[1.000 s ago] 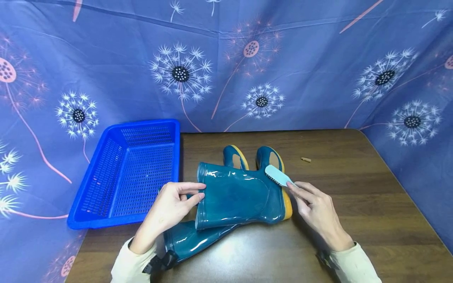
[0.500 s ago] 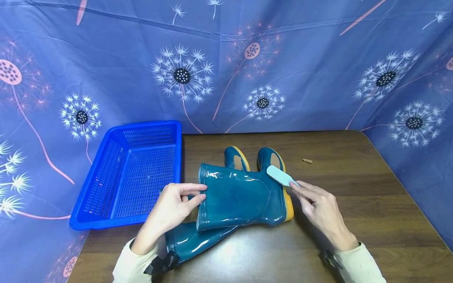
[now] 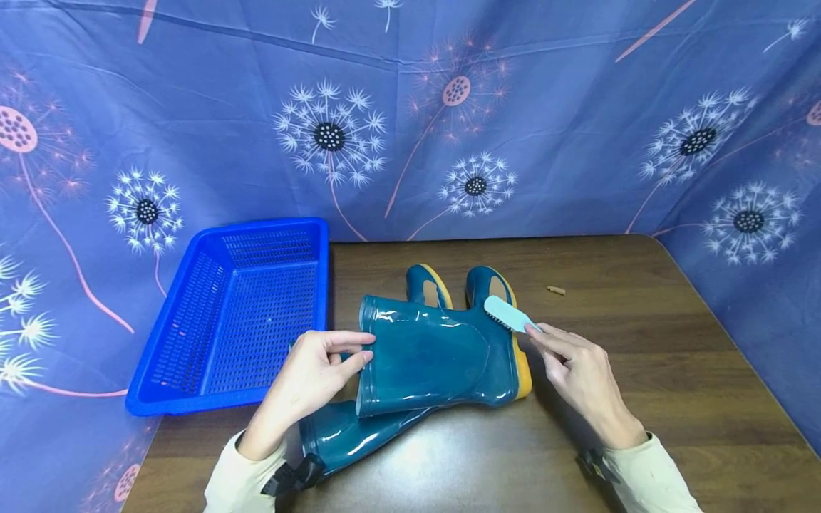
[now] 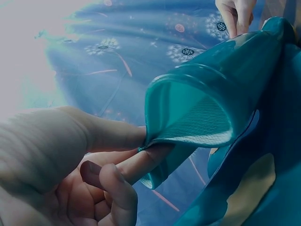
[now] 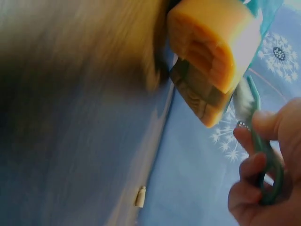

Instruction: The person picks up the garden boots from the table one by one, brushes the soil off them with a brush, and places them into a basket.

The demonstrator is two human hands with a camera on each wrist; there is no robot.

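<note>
A shiny teal rubber boot (image 3: pixel 430 356) with a yellow sole lies on its side across a second rubber boot (image 3: pixel 359 436). My left hand (image 3: pixel 311 374) pinches the rim of the upper boot's shaft between thumb and fingers. In the left wrist view the shaft's opening (image 4: pixel 188 113) gapes, showing a textured lining. My right hand (image 3: pixel 580 377) grips the handle of a light blue brush (image 3: pixel 505 313), whose dark bristles face down at the boot's ankle. From the right wrist, the yellow heel (image 5: pixel 211 33) stands beside the brush (image 5: pixel 264 146).
A blue perforated plastic basket (image 3: pixel 269 320) stands at the left on the wooden table (image 3: pixel 654 370). A small tan piece (image 3: pixel 556 290) lies behind the right hand. Patterned blue cloth (image 3: pixel 564 142) hangs along the back and sides.
The brush head has shifted very slightly upward on the boot with my right hand. My left hand keeps its pinch on the rim, and the boots stay where they were.
</note>
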